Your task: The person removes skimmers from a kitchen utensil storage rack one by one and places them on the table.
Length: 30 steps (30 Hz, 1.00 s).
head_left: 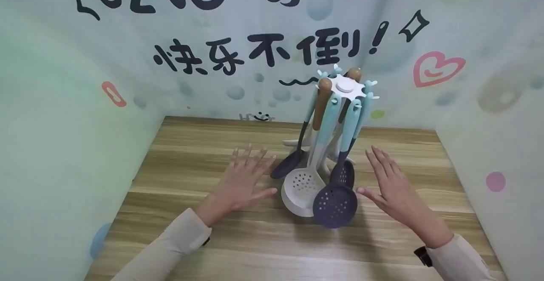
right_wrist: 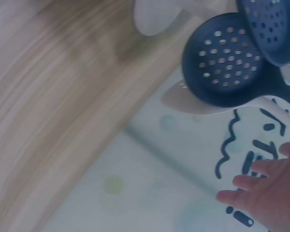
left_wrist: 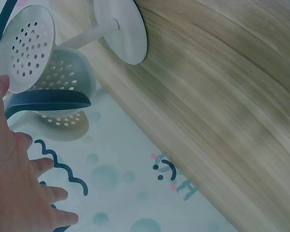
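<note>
A rotating utensil rack with a white top hub [head_left: 345,84] stands upright on the table, hung with several kitchen tools. A white skimmer [head_left: 302,183] and a dark skimmer [head_left: 335,208] face the front, both with light-blue grips. On its left side hangs a dark spoon-shaped tool [head_left: 287,165]. The round white base [left_wrist: 123,36] shows in the left wrist view. My left hand [head_left: 243,181] is spread, palm down, left of the rack and holds nothing. To the right, my right hand [head_left: 395,191] has straight fingers and holds nothing, its thumb pointing toward the dark skimmer.
The wood-grain table [head_left: 191,153] is bordered by a printed cloth backdrop [head_left: 221,94] behind and on both sides. A brown wooden handle [head_left: 324,102] rises at the rack's front left, and another brown handle tops the back.
</note>
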Tool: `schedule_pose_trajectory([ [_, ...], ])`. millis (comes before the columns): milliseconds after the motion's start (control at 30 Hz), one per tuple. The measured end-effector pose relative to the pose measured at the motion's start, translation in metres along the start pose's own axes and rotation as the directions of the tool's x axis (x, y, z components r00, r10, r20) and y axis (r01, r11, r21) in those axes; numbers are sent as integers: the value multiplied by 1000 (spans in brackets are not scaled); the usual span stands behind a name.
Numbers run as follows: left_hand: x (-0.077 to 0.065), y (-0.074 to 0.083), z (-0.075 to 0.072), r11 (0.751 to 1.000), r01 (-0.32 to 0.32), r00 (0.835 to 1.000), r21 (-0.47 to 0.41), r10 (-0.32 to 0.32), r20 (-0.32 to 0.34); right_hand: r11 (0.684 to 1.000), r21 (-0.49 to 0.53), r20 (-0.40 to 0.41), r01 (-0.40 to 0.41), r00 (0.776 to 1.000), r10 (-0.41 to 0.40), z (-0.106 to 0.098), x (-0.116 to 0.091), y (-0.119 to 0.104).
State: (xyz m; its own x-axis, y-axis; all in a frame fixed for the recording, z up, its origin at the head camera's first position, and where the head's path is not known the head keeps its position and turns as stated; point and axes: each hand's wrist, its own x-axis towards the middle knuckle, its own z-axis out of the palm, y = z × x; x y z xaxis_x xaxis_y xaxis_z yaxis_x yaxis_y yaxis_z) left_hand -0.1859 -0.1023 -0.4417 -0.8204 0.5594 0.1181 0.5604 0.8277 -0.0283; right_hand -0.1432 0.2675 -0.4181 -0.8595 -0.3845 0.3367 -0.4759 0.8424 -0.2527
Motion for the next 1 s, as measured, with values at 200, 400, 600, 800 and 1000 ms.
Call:
schedule_pose_trajectory([
  [200, 0, 2, 1, 1000, -2, 1000, -15, 2, 13, 977, 211, -173, -21, 983, 59, -13, -3, -29],
  [400, 2, 2, 0, 1000, 18, 999, -12, -18, 44, 932, 332, -396, 148, 918, -5, -13, 3, -56],
  [600, 2, 4, -2, 1000, 17, 999, -20, -16, 50, 889, 438, -425, 131, 902, 76, -7, 11, -72],
  [800, 0, 6, -1, 1000, 6, 999, -24, -5, 42, 896, 441, -390, 61, 912, 129, 4, 17, -79],
  [1000, -1, 7, -1, 999, 3, 1000, -37, -2, 31, 912, 406, -416, 55, 900, 132, 13, 23, -84],
])
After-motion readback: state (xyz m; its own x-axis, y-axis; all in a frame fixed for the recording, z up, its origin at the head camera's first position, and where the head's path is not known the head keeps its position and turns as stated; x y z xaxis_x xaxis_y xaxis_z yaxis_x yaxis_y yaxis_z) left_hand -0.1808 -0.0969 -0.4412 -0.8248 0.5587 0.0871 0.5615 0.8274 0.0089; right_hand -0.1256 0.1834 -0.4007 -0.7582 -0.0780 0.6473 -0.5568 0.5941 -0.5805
